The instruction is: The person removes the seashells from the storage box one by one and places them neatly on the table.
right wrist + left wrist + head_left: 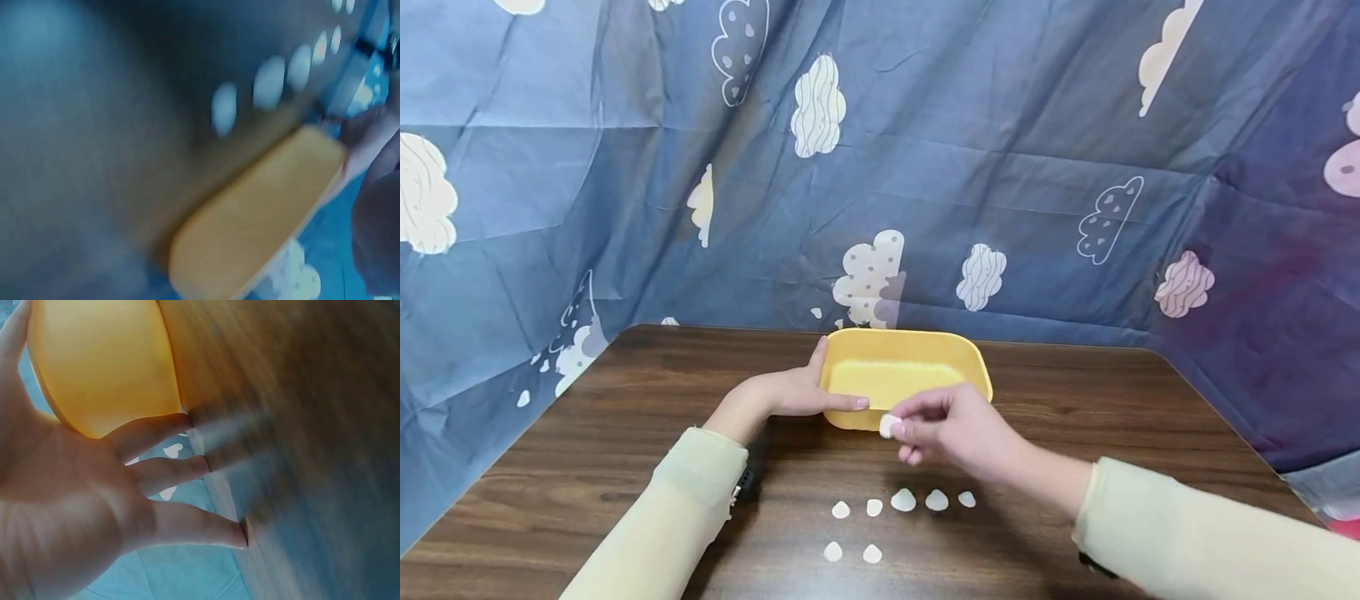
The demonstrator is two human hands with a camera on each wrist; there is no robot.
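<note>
A yellow plastic tub (917, 337) stands towards the back of the table. My left hand (793, 393) rests against the tub's left end, the thumb along the near side. In the left wrist view, straight, spread fingers (187, 524) reach down to the tabletop beside the tub. Between thumb and fingertips, my right hand (962, 433) pinches a small white seashell (889, 426) in front of the tub's near wall. More white seashells (903, 500) lie on the table nearer to me, in two rows. The pinched seashell cannot be made out in the right wrist view, which is blurred.
The dark wood-grain table (1075, 417) carries the tub and seashells. Behind it and along its sides hangs a blue cloth (925, 167) printed with clouds. A dark band (747, 482) shows at my left sleeve.
</note>
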